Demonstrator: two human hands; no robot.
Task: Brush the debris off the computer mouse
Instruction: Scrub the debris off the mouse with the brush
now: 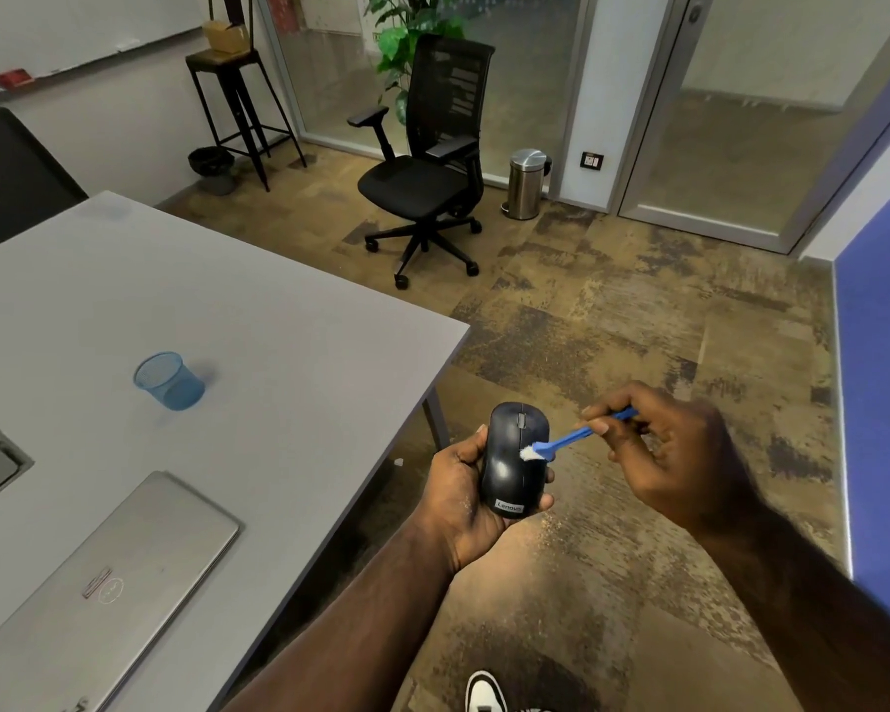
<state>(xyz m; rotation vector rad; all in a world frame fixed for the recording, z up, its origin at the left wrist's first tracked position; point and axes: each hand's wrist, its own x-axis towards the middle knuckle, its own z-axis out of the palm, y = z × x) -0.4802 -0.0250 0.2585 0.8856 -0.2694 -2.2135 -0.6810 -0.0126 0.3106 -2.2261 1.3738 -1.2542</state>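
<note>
Head view: left hand cradles black computer mouse, fingers curled round it, off the table edge. Right hand pinches blue brush; white bristles touch mouse top. Pale specks, possibly debris, on left palm. Grey table bears closed laptop, blue mesh cup.

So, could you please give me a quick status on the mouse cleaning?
Left hand holds mouse off the table. Right hand pinches brush, bristles on mouse top. Nothing in the way.
</note>
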